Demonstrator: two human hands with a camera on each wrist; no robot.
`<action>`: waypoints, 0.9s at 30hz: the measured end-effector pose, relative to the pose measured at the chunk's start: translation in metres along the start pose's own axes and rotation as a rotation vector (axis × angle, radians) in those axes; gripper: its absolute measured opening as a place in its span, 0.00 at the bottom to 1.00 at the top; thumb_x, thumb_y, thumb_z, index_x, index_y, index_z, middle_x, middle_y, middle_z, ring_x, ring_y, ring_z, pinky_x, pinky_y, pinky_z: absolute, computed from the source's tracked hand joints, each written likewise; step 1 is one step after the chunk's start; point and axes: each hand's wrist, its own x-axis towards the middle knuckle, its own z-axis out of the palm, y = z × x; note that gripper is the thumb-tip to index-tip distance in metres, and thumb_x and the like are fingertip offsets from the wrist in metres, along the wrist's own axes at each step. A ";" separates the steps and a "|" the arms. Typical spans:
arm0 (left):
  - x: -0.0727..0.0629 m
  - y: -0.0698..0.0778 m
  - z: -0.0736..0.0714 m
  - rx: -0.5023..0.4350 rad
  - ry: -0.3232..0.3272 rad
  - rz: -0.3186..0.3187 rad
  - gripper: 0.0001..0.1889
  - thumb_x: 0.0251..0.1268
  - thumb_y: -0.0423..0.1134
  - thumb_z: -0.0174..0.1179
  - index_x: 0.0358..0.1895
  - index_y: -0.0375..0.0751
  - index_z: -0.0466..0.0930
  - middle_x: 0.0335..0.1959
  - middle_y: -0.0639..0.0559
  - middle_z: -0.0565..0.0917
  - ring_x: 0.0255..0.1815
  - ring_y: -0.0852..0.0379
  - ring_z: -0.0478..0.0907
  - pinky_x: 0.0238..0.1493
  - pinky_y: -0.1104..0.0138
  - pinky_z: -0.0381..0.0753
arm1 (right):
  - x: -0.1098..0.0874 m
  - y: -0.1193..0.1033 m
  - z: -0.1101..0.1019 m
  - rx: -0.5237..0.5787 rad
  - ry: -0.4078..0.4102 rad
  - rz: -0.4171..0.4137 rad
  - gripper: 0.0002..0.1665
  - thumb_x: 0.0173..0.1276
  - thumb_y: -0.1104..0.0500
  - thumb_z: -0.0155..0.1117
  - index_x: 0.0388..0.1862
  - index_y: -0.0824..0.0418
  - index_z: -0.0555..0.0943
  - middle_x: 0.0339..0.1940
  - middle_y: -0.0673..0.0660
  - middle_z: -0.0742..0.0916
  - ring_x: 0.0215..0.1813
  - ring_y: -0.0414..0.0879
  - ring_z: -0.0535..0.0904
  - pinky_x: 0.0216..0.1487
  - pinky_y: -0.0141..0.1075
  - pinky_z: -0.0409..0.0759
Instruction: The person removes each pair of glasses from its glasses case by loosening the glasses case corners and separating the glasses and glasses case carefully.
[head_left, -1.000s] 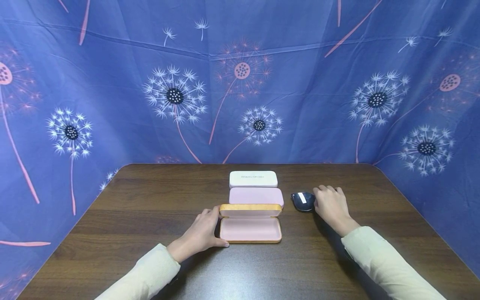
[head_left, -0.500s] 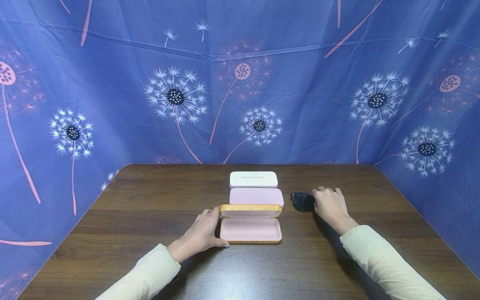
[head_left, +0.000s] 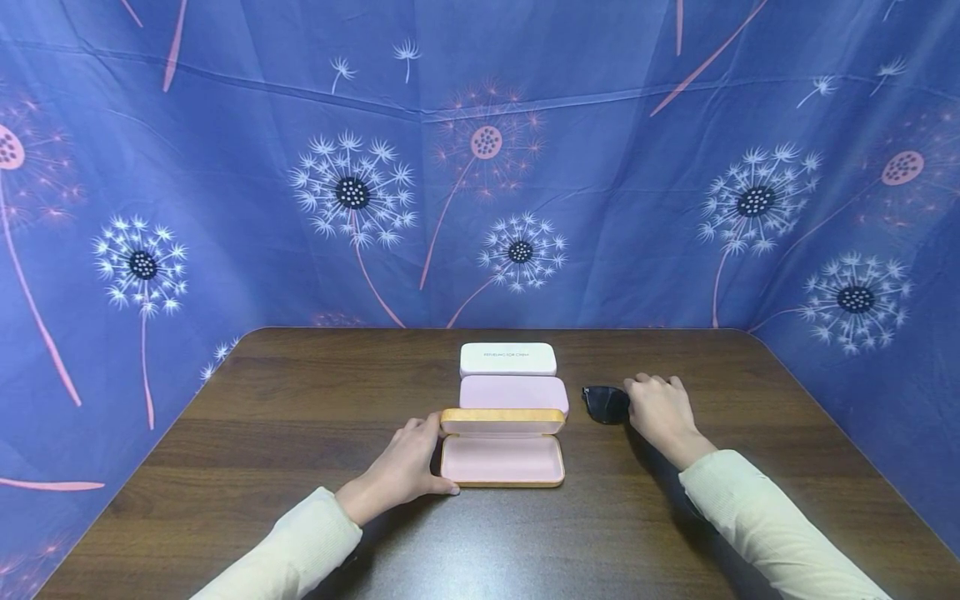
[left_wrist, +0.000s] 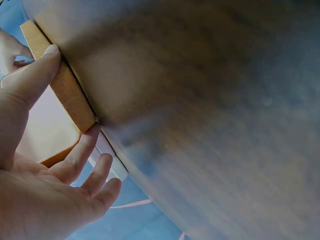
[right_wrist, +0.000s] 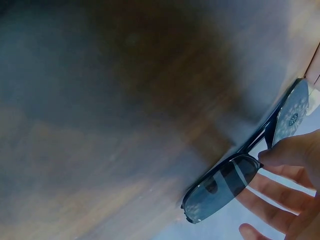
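An orange-rimmed eyeglass case [head_left: 501, 461] with a pale pink lining lies with its lid raised on the table. My left hand [head_left: 401, 467] grips its left end, and in the left wrist view the thumb [left_wrist: 40, 75] lies along the orange wall while a fingertip touches the corner. To the right of the case, black sunglasses [head_left: 604, 404] rest against the tabletop. My right hand [head_left: 663, 415] pinches them near the bridge, and its fingers hide one lens in the head view. Both dark lenses [right_wrist: 215, 192] show in the right wrist view.
Behind the raised lid sits a closed lilac case [head_left: 513, 392], partly covered by it. A closed white case [head_left: 507, 358] with small lettering stands farther back. The brown wooden table [head_left: 300, 400] ends at a blue dandelion-print cloth [head_left: 600, 125] on three sides.
The sunglasses have tilted slightly in my right hand, and the white glare on the visible lens has gone. My left hand and the cases hold their places.
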 end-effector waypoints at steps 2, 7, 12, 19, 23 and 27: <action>0.000 0.000 -0.001 -0.006 -0.006 -0.003 0.44 0.27 0.49 0.77 0.53 0.35 0.65 0.42 0.48 0.79 0.49 0.46 0.73 0.51 0.52 0.71 | 0.000 0.000 -0.001 -0.002 -0.014 0.003 0.08 0.43 0.70 0.61 0.26 0.64 0.77 0.23 0.57 0.81 0.27 0.55 0.78 0.32 0.49 0.70; 0.001 0.000 -0.001 -0.011 -0.010 -0.001 0.45 0.27 0.49 0.77 0.53 0.34 0.65 0.42 0.47 0.79 0.48 0.45 0.73 0.51 0.51 0.71 | 0.001 -0.002 -0.004 -0.005 -0.009 0.007 0.08 0.44 0.68 0.63 0.26 0.64 0.76 0.23 0.57 0.80 0.27 0.55 0.77 0.29 0.46 0.68; 0.001 0.001 -0.002 -0.011 -0.009 -0.002 0.45 0.27 0.49 0.77 0.54 0.34 0.65 0.42 0.47 0.79 0.48 0.45 0.73 0.51 0.51 0.71 | 0.000 -0.008 -0.008 0.002 0.077 -0.001 0.05 0.50 0.64 0.61 0.26 0.64 0.75 0.23 0.58 0.81 0.28 0.56 0.77 0.31 0.49 0.71; 0.001 0.000 -0.003 -0.006 -0.020 -0.015 0.46 0.27 0.49 0.77 0.54 0.34 0.65 0.43 0.47 0.79 0.49 0.46 0.72 0.51 0.52 0.71 | -0.001 -0.022 -0.020 0.021 0.190 -0.066 0.06 0.51 0.63 0.61 0.27 0.65 0.76 0.24 0.59 0.82 0.29 0.56 0.79 0.33 0.51 0.73; 0.001 0.001 -0.003 -0.009 -0.020 -0.016 0.45 0.27 0.50 0.77 0.54 0.35 0.65 0.42 0.48 0.79 0.49 0.46 0.72 0.51 0.52 0.71 | -0.003 -0.032 -0.025 0.042 0.225 -0.096 0.09 0.53 0.61 0.62 0.32 0.65 0.79 0.28 0.59 0.84 0.32 0.55 0.80 0.34 0.50 0.75; 0.001 0.001 -0.004 -0.013 -0.019 -0.014 0.45 0.27 0.50 0.77 0.54 0.36 0.65 0.42 0.48 0.80 0.50 0.45 0.72 0.51 0.52 0.72 | -0.005 -0.043 -0.030 0.080 0.271 -0.130 0.09 0.56 0.59 0.61 0.34 0.63 0.80 0.30 0.58 0.85 0.33 0.54 0.80 0.34 0.49 0.75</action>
